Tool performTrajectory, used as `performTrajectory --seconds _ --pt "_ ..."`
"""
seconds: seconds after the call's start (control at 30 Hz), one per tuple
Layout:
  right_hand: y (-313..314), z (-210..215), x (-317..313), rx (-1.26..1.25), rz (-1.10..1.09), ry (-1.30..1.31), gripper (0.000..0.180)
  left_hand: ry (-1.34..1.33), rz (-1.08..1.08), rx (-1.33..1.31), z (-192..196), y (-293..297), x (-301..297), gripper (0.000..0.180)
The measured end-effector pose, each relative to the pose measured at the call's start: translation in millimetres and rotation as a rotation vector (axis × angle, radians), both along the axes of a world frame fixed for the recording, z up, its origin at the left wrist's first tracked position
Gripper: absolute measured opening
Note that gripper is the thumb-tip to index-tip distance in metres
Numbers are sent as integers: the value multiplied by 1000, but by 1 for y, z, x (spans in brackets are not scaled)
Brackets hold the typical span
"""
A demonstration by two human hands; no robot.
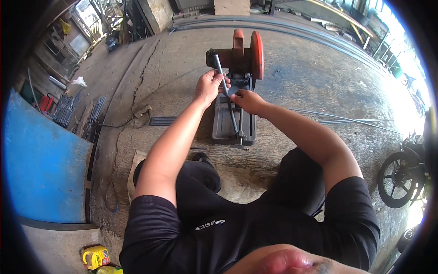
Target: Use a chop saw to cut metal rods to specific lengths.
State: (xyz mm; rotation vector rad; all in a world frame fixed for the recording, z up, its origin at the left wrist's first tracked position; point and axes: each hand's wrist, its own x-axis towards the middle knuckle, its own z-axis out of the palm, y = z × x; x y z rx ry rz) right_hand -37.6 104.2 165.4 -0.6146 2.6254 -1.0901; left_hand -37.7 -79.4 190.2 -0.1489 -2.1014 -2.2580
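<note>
A cut-off saw (242, 59) with a red body and round red guard stands on the floor in front of me. Its grey base (220, 132) points toward me and carries a clamp screw (241, 138) at the near end. A dark grey metal bar (217, 63) slants over the base, from beside the motor down toward the clamp. My left hand (210, 86) is closed round the upper part of this bar, its fingertips showing on the far side. Lower down, my right hand (248, 101) is curled, its thumb side against the bar; most of its fingers are hidden.
Cut rods (66, 109) lie at the left near a blue panel (45, 160). Dark bars (163, 121) lie left of the saw, long thin rods (351, 121) right of it. A cable (114, 125) crosses the left floor. A motorcycle wheel (397, 179) stands at the right.
</note>
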Motion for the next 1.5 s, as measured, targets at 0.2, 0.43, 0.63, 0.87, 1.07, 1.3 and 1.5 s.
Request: performTrajectory --seconds 0.2,0.43,0.63,0.87,1.07,1.3,1.5 --pt "24 76 50 -495 113 -250 38 174 -30 -34 85 43 49 19" --pt "36 112 92 -779 166 -264 30 37 -392 639 121 33 47 73" --pt "33 87 72 -872 266 -492 35 51 -499 905 131 50 35 110" --pt "28 71 52 -967 194 -768 36 1 -582 963 116 59 8 111" --pt "34 72 46 -938 100 -836 33 -49 -507 904 106 62 -3 109" --pt "32 72 53 -1000 115 -898 27 -72 -438 960 100 64 3 106" --pt "32 67 58 -940 156 -779 25 -72 -416 906 102 67 13 104"
